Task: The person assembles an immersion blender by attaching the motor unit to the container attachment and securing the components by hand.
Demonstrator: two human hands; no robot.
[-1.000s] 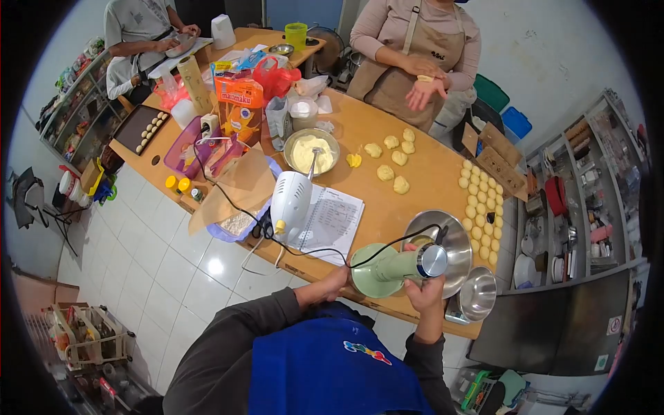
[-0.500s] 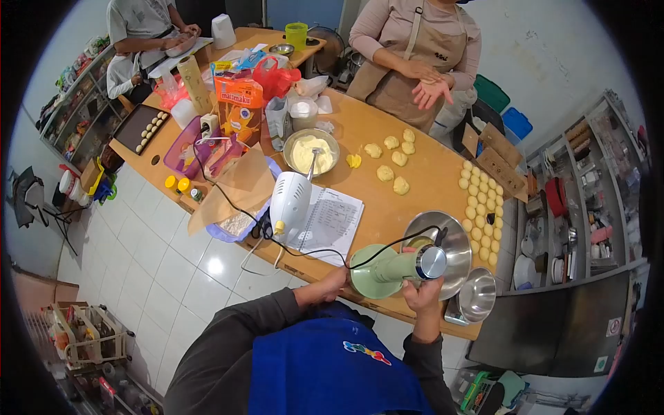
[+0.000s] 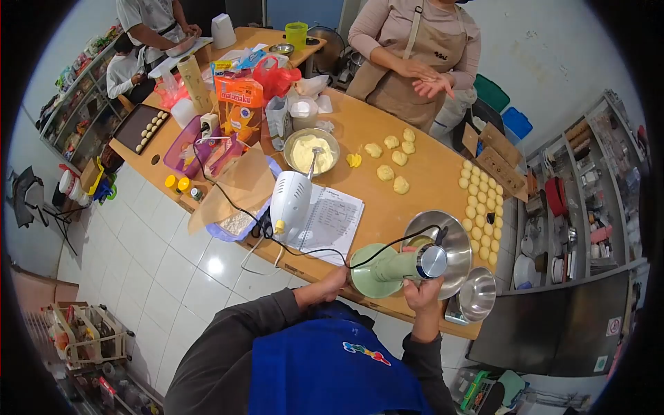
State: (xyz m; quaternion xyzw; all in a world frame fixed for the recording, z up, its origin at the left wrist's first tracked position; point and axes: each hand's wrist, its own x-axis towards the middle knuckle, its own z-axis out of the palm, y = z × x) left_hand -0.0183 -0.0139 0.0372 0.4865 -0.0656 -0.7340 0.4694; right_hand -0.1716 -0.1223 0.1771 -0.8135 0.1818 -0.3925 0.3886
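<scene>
At the table's near edge, my left hand [image 3: 333, 281] grips the rim of a pale green bowl [image 3: 368, 289]. My right hand [image 3: 423, 294] is wrapped round a pale green appliance with a silver end [image 3: 433, 261], which lies tilted over the bowl, its black cord running left. Behind it stands a large steel bowl [image 3: 456, 242], with a smaller steel bowl [image 3: 477, 294] to its right. A white hand mixer [image 3: 290, 200] rests by an open notebook [image 3: 339, 218]. Its beater end reaches into a bowl of pale cream [image 3: 302, 153].
Dough balls [image 3: 399, 158] lie mid-table, and rows of small ones [image 3: 480, 207] at the right end. Across the table a person in a brown apron [image 3: 422, 62] has both hands together. Purple basket [image 3: 181, 149], orange bag [image 3: 239, 111] and dark tray [image 3: 131, 131] are at left. Others are at back left.
The apron-wearing person's hands have shifted against each other. At the back left, one person has leaned away and another's head now shows. My hands and the green appliance have hardly moved.
</scene>
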